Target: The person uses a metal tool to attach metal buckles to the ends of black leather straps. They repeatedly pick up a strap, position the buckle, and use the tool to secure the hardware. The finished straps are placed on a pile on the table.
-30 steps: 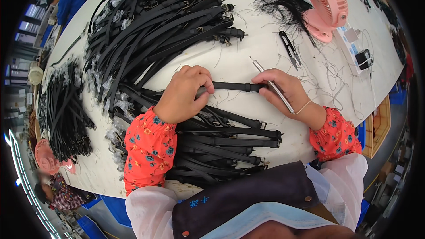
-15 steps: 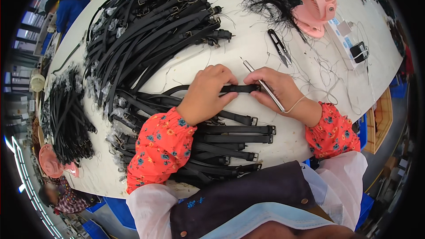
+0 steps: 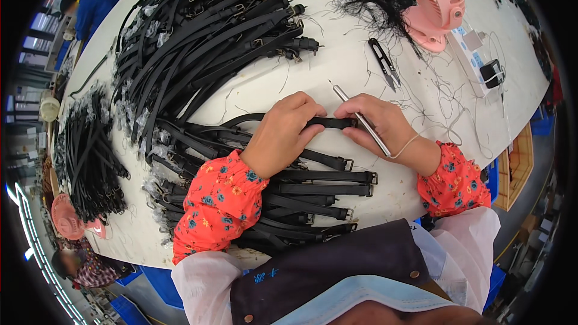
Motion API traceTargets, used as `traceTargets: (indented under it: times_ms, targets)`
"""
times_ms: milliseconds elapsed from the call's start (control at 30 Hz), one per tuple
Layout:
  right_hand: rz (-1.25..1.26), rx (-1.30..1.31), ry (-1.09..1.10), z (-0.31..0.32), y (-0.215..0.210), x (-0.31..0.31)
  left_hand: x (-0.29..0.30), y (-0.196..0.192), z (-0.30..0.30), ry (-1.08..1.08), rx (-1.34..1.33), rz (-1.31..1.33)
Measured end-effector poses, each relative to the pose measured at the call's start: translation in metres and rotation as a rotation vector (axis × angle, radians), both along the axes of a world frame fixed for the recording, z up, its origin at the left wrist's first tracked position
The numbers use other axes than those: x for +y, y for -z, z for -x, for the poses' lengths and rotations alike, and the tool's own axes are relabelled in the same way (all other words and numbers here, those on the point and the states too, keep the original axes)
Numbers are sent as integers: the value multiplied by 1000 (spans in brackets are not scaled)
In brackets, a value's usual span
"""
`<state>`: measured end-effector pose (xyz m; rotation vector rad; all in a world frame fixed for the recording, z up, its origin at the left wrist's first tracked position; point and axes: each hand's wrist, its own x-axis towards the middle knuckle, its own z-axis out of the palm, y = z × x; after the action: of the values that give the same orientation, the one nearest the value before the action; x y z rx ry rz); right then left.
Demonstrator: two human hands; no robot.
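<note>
A narrow black belt (image 3: pixel 328 122) runs between my two hands above the white table. My left hand (image 3: pixel 285 130) is closed round it, thumb below and fingers curled above. My right hand (image 3: pixel 383 125) pinches the belt's buckle end, which its fingers partly hide. Tucked in that same hand is a silver pen-like tool (image 3: pixel 368 125) with a thin tip and a cord at its lower end. The tip points up and left, apart from the belt. Below my left hand several black belts (image 3: pixel 325 177) lie side by side, buckles to the right.
A big heap of black buckled belts (image 3: pixel 205 42) covers the upper left. Black thread snips (image 3: pixel 383 64) lie beyond my right hand, near loose threads, a pink fan (image 3: pixel 435 6) and a white power strip (image 3: pixel 472 63). Another belt bundle (image 3: pixel 90 156) lies far left.
Both hands keep their hold on the belt and tool, almost unmoved. The whole view has shifted very slightly.
</note>
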<state>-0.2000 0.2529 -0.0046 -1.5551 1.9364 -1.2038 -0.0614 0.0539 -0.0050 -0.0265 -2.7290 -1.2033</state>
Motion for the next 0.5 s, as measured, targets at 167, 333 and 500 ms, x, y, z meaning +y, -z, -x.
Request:
traceTargets:
  times_ms: [167, 333, 500]
  targets:
    - [-6, 7, -14, -2, -2, 1, 10, -4, -3, -20, 45, 106]
    - [-31, -2, -20, -3, -4, 1, 8, -4, -4, 41, 89, 176]
    - [-35, -2, -26, -4, -5, 1, 5, 0, -2, 64, 50, 86]
